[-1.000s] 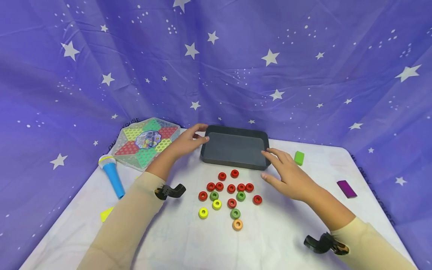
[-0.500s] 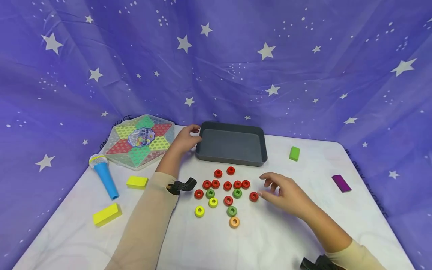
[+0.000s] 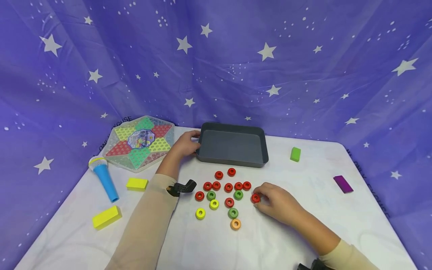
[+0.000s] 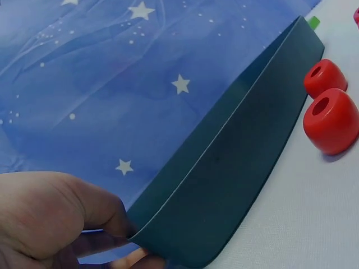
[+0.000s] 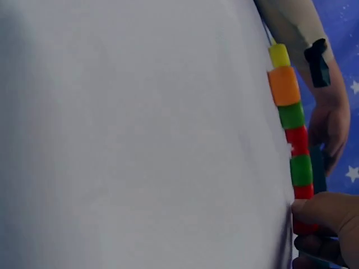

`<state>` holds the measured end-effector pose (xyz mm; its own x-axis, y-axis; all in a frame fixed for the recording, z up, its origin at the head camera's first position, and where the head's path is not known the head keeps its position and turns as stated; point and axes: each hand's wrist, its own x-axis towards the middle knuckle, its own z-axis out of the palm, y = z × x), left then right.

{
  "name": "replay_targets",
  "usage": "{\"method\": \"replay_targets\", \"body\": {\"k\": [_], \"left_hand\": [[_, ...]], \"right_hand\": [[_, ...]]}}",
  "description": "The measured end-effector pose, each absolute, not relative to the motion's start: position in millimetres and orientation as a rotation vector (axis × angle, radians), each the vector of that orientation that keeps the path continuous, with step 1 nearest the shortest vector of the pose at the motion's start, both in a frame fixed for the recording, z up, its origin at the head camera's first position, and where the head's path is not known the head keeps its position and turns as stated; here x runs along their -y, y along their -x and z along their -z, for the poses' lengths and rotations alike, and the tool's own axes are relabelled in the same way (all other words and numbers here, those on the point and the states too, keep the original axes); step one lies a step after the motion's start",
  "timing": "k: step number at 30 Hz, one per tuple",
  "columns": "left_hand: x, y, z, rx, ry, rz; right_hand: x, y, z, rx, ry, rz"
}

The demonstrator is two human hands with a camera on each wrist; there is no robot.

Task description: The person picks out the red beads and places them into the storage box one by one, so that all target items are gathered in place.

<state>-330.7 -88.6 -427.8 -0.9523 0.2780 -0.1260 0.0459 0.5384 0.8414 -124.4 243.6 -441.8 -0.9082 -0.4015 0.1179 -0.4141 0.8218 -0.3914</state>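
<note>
My left hand holds the left end of a dark grey tray; the left wrist view has the thumb at the rim of the tray's wall, fingers lower on the outside. On the table, the thumb and fingers of my right hand pinch a red ring-shaped bead. In the right wrist view this red bead is partly covered by the thumb. Left of that hand lie more red beads, green beads, two yellow beads and one orange bead.
A Chinese checkers board under a clear cover lies at the back left. Nearby are a blue toy microphone and yellow blocks. A green block and a purple block lie to the right. A starry curtain hangs behind.
My right hand has left the tray's right end, come toward me and taken hold of the rightmost red bead. My left hand stays at the tray's left end.
</note>
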Motion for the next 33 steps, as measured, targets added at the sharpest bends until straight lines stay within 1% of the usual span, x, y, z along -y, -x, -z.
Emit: {"method": "replay_targets", "body": {"k": [4, 7, 14, 19, 23, 27, 33], "left_hand": [[91, 328, 429, -2.508, -0.270, -1.392], [92, 327, 432, -2.497, -0.249, -1.402], [89, 330, 431, -2.489, -0.275, -1.442], [90, 331, 430, -2.462, -0.247, -1.463], [92, 332, 430, -2.442, -0.222, -1.472], [93, 331, 432, -2.411, -0.209, -1.485], [92, 330, 432, -2.393, -0.220, -1.500]], "right_hand": [[-257, 135, 421, 2.959, -0.751, -0.688], [-272, 152, 400, 2.974, -0.779, -0.677], [-305, 209, 348, 3.050, -0.749, -0.514], [-309, 251, 328, 3.068, -0.797, -0.420], [-302, 285, 328, 3.049, -0.848, -0.407], [-289, 313, 341, 3.065, -0.827, -0.378], [-267, 338, 368, 3.121, -0.763, -0.249]]}}
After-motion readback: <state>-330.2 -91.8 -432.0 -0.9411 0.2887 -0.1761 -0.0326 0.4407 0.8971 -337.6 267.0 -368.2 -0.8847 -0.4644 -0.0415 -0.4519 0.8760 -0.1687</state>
